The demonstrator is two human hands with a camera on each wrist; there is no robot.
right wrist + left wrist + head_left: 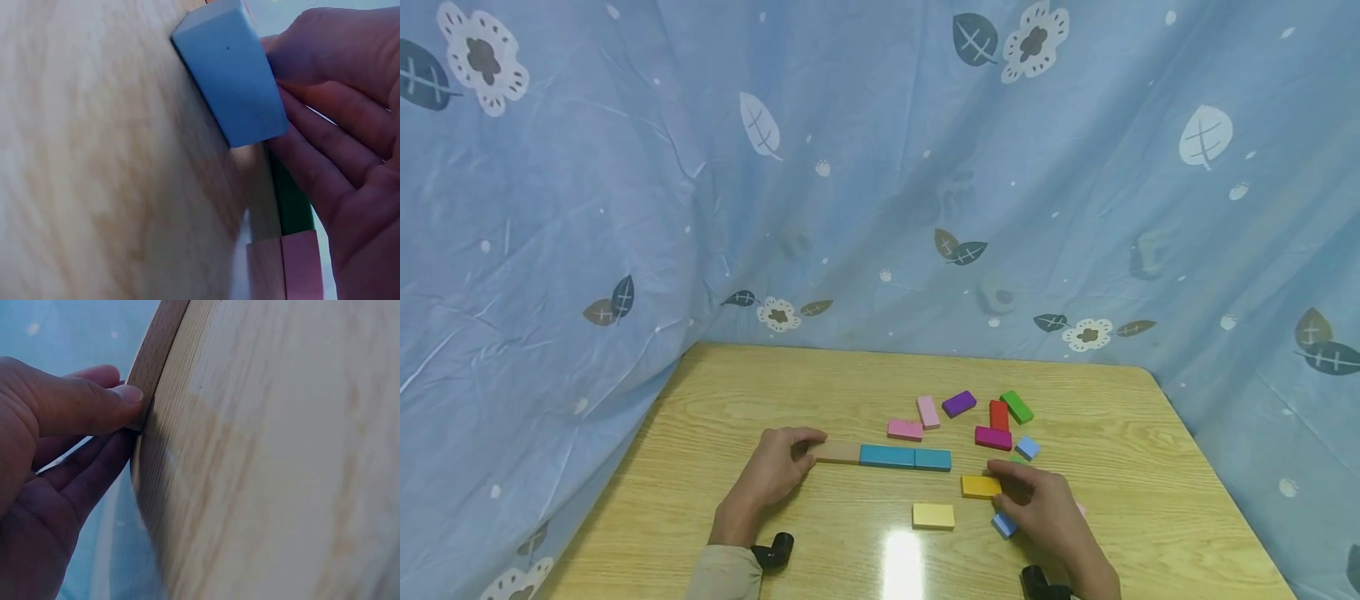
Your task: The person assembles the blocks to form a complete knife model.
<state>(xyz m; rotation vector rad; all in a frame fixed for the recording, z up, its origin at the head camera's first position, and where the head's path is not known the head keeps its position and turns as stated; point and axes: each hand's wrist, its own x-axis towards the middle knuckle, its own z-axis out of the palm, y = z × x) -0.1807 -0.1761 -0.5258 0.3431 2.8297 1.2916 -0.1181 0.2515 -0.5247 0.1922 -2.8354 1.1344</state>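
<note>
My left hand [772,468] pinches the left end of a plain wooden block [838,452], thumb on one side and fingers on the other. That block lies in line with two blue blocks, a longer one [887,456] and a shorter one [933,460]. To the right, my right hand [1047,505] has thumb and fingertips around the right end of an orange-yellow block [979,487]. A light blue block [234,78] stands in front of the right fingers in the right wrist view and hides their tips. A pale yellow block [933,516] lies between the hands.
Beyond the right hand lie magenta [993,438], red [999,415], green [1017,407] and small blue [1027,447] blocks. Two pink blocks [905,430] and a purple one [959,404] lie farther back. A patterned blue curtain [880,208] hangs behind the wooden table [760,387].
</note>
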